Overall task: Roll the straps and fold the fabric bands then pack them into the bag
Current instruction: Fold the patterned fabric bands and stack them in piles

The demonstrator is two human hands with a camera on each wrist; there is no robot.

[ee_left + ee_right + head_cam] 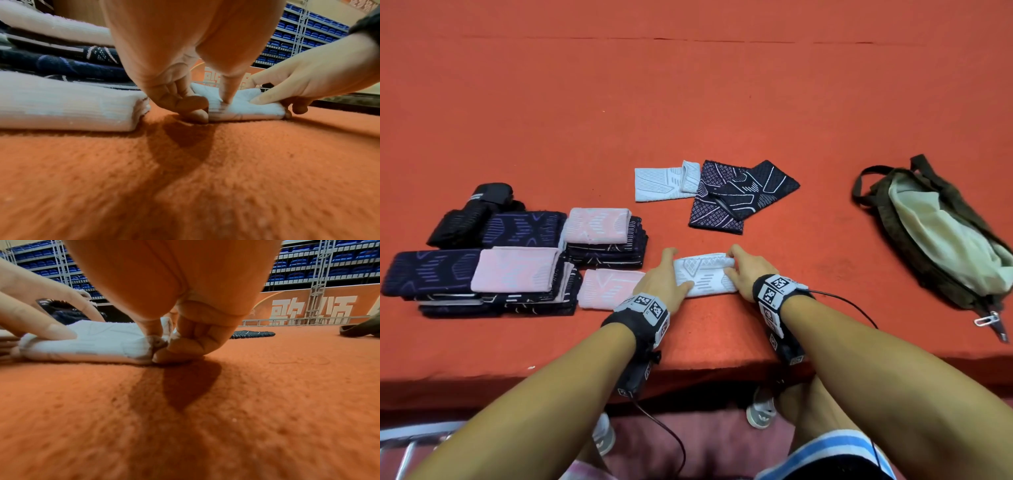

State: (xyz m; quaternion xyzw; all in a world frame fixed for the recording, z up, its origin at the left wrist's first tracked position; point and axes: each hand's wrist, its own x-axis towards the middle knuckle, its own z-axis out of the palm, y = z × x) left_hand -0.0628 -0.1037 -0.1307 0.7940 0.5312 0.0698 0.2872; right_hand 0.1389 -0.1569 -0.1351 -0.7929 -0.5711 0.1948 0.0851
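Observation:
A folded white fabric band [705, 274] lies on the orange felt table near its front edge. My left hand [666, 279] pinches its left end, thumb on top and fingers curled beside it [193, 105]. My right hand [748, 272] pinches its right end [164, 342]. The white band [244, 105] [92, 340] lies flat and doubled. Stacks of folded pink and navy bands [517, 270] sit at the left, with black rolled straps [472, 212] behind them. Unfolded bands, one light blue [664, 181] and two navy [736, 195], lie farther back. The olive bag [941, 236] lies open at the right.
A folded pink band [609, 287] lies just left of my left hand. The table's front edge [705, 373] runs below my wrists, with feet in sandals beneath. Bare orange felt stretches between the white band and the bag.

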